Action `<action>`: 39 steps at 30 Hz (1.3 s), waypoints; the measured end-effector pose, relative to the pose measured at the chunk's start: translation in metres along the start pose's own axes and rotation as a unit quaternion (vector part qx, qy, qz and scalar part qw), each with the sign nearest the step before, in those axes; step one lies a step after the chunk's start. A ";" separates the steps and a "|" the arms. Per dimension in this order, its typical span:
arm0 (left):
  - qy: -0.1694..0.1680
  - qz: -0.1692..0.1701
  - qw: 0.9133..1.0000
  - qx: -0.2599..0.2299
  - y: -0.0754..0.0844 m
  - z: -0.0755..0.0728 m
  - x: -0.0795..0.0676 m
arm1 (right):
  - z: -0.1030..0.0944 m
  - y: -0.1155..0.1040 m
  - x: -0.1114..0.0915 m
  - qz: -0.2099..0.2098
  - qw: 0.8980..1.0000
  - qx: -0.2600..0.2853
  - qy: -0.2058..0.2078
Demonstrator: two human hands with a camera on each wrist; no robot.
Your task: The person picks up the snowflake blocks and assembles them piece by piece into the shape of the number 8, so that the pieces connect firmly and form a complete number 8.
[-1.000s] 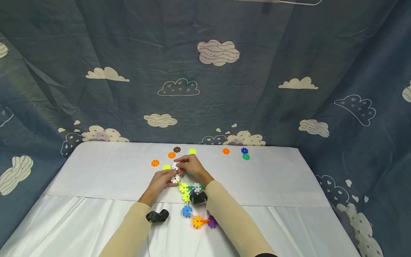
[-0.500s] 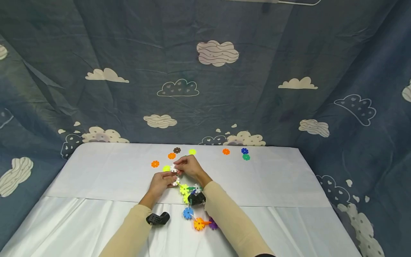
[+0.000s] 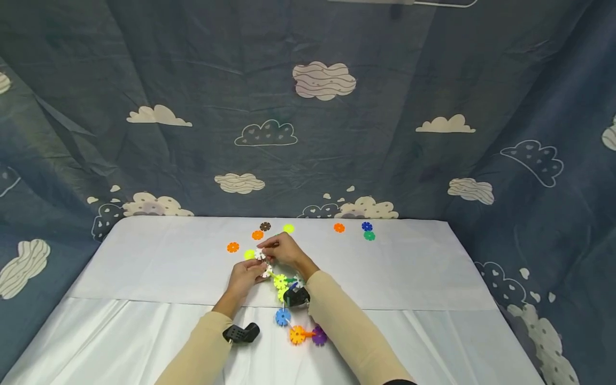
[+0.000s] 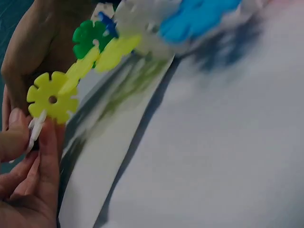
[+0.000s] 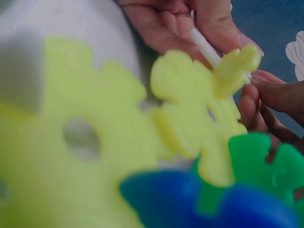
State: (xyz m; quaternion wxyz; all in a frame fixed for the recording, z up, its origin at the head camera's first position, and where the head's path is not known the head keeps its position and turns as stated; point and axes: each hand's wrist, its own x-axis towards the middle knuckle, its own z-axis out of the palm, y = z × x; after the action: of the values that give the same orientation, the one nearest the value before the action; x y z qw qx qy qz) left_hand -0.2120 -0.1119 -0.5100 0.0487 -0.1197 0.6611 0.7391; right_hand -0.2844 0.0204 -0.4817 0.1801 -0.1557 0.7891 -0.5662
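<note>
My left hand (image 3: 245, 279) pinches a white flower-shaped disc (image 4: 37, 130), joined to the end of a linked chain of plastic flower discs. My right hand (image 3: 285, 250) pinches another white flower disc (image 3: 260, 254), just above the left fingertips; whether the two white discs interlock I cannot tell. From the held disc the chain runs through yellow discs (image 3: 280, 281), a light blue disc (image 3: 282, 317), an orange disc (image 3: 297, 335) and a purple disc (image 3: 319, 336). A green disc (image 4: 89, 40) and a dark blue one (image 5: 204, 199) hang on it too, partly hidden behind the wrist camera.
On the white table (image 3: 409, 267) lie loose discs: orange ones (image 3: 233, 247), a brown one (image 3: 265, 226), yellow ones (image 3: 288, 228), a blue one (image 3: 367, 226) and a green one (image 3: 369, 236). A dark cloud-patterned curtain (image 3: 269, 160) stands behind.
My left hand has moved slightly right with the chain's white end. The white disc in my right hand has shifted slightly down and left. Loose discs stay put.
</note>
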 end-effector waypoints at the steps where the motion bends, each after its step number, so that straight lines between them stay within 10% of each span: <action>1: 0.005 -0.003 1.000 -0.013 0.000 0.002 -0.002 | -0.001 -0.002 0.000 -0.001 1.000 -0.013 -0.005; 12: 0.044 0.010 0.992 -0.118 0.010 0.018 -0.013 | -0.011 -0.036 0.000 -0.044 0.991 -0.108 -0.063; 20: -0.016 -0.007 1.000 -0.015 -0.002 -0.001 -0.013 | -0.004 -0.003 -0.009 0.005 0.999 -0.047 -0.007; 31: -0.006 -0.034 0.999 0.028 0.002 -0.019 -0.008 | 0.000 0.003 -0.021 0.007 0.997 -0.072 -0.033; 39: -0.010 -0.033 0.999 0.031 0.006 -0.023 -0.006 | -0.061 0.007 -0.024 0.021 0.998 -0.049 0.036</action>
State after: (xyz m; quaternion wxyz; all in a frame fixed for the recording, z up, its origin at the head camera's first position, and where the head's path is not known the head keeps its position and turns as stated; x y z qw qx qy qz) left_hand -0.2051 -0.1347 -0.5047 0.0834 -0.1328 0.6788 0.7173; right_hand -0.2910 0.0845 -0.4683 0.1552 -0.1271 0.8250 -0.5283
